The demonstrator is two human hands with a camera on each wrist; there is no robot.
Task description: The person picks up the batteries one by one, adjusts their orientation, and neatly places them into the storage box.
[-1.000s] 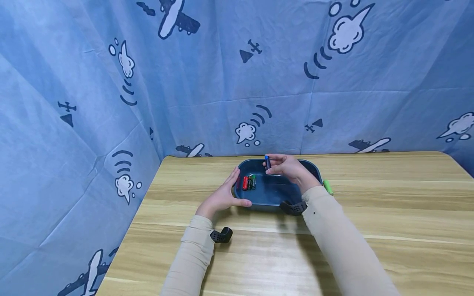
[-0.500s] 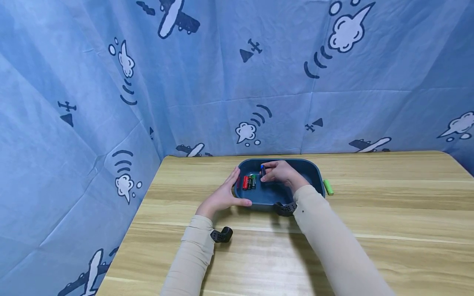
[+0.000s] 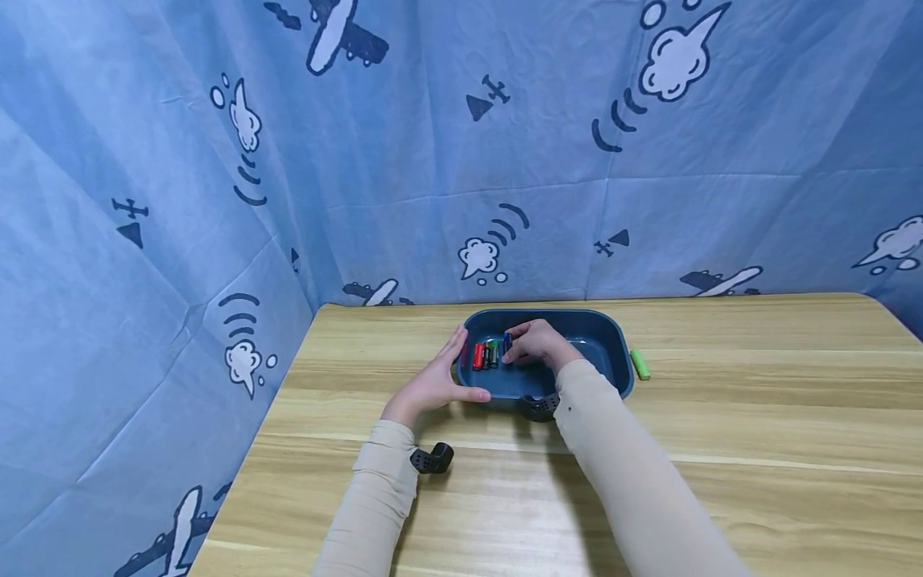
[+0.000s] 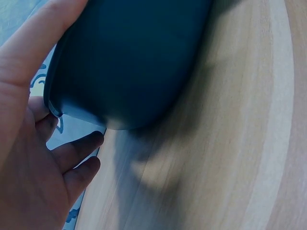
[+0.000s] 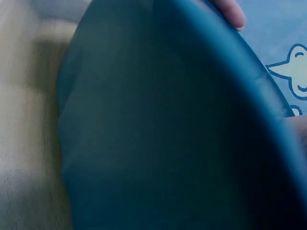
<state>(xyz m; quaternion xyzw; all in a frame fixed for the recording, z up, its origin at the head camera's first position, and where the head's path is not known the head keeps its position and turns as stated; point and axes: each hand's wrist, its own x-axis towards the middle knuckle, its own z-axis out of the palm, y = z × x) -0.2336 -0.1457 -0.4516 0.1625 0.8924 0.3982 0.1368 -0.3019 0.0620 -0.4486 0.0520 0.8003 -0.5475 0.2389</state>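
In the head view a dark blue basin [image 3: 591, 316] stands on the table, its left corner spanned by my left hand [image 3: 429, 385]. The thumb lies along the front wall and the fingers extend along the left side; in the left wrist view two fingers [image 4: 79, 153] are off the wall. My right hand [image 3: 541, 344] reaches inside the basin and pinches a dark battery with a blue end [image 3: 507, 342]. Just left of it, a red battery [image 3: 477, 357], a dark battery [image 3: 486, 356] and a green-ended battery [image 3: 494, 354] lie side by side on the basin floor.
A light green battery [image 3: 639, 365] lies on the wooden table [image 3: 757, 417], right of the basin. Behind the table hangs a blue patterned curtain [image 3: 505, 160]. In the right wrist view the basin's wall [image 5: 144, 120] fills most of the picture and hides the held battery.
My right hand has moved left and down into the basin with the blue-ended battery, bringing it beside the row of batteries. The left hand has stayed in place.
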